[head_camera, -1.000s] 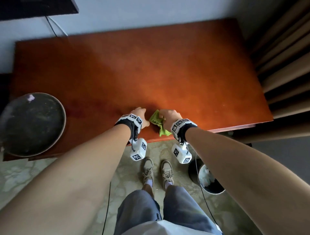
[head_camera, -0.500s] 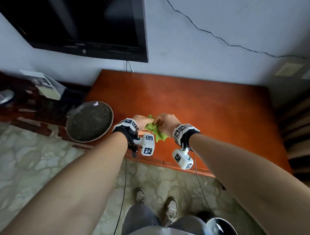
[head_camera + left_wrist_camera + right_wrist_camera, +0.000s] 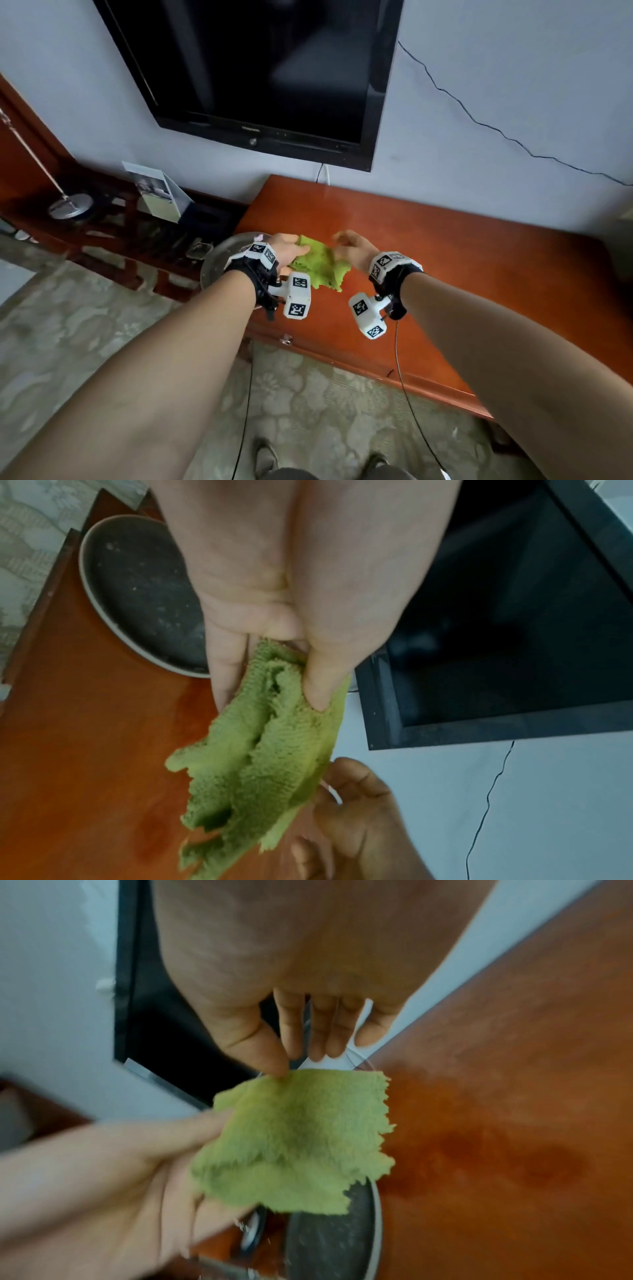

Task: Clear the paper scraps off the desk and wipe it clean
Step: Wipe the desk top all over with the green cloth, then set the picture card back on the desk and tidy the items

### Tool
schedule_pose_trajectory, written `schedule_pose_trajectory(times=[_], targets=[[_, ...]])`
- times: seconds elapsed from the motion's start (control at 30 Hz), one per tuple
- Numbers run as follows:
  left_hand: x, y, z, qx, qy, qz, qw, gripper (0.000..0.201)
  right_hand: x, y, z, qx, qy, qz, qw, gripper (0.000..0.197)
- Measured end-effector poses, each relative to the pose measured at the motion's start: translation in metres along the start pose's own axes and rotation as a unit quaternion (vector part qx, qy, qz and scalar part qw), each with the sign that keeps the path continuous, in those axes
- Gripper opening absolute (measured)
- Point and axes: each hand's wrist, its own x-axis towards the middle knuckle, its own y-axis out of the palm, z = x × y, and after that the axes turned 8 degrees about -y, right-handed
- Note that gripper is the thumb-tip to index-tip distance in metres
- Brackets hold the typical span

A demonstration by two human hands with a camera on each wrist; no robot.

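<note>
Hanging crumpled in the air just above the near left part of the polished red-brown wooden desk (image 3: pixel 462 274): the frayed green terry cloth (image 3: pixel 318 265), not touching the wood. Being pinched at one end between thumb and fingers (image 3: pixel 226 674) of the left hand (image 3: pixel 286 248), with folds drooping toward the right hand (image 3: pixel 349 248). Lying loosely spread there, the right fingers (image 3: pixel 322 1031), gripping nothing, only the thumb tip brushing a corner of the fabric. Risking, probably, a drop: carrying the whole cloth on one pinch, so any loosening while regripping is likely sending it onto the floor or into the dark round grey-rimmed dish (image 3: pixel 137 588) directly beneath the left hand. Risking also the ragged lower edge trailing through the gritty dish and dragging specks back over the wood. Showing darker damp-looking patches (image 3: pixel 514 1150) on the desk, so wiping with a bunched rather than flattened cloth is likely leaving streaks. Looming close behind, the black flat wall-mounted television (image 3: pixel 267 68).
</note>
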Motion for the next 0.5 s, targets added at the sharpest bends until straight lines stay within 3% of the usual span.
schedule_pose_trajectory(times=[0.13,0.2,0.3,0.4,0.5], targets=[[0.011,-0.054,0.001,-0.027,0.012,0.014,0.999,0.013,0.021,0.039,0.013,0.133,0.112,0.017,0.985,0.013],[0.017,-0.082,0.005,-0.037,0.009,0.011,0.999,0.012,0.027,0.057,0.022,0.185,0.128,0.014,0.974,0.006],[0.033,-0.119,0.016,-0.035,-0.004,0.005,0.999,0.021,0.040,0.081,0.033,0.250,0.130,0.003,0.960,0.014],[0.052,-0.143,0.027,-0.002,0.005,-0.019,1.000,0.009,0.060,0.102,0.040,0.219,0.134,-0.035,0.966,0.010],[0.074,-0.158,0.037,0.037,0.003,-0.030,0.999,0.006,0.086,0.118,0.038,0.109,0.143,-0.062,0.982,0.016]])
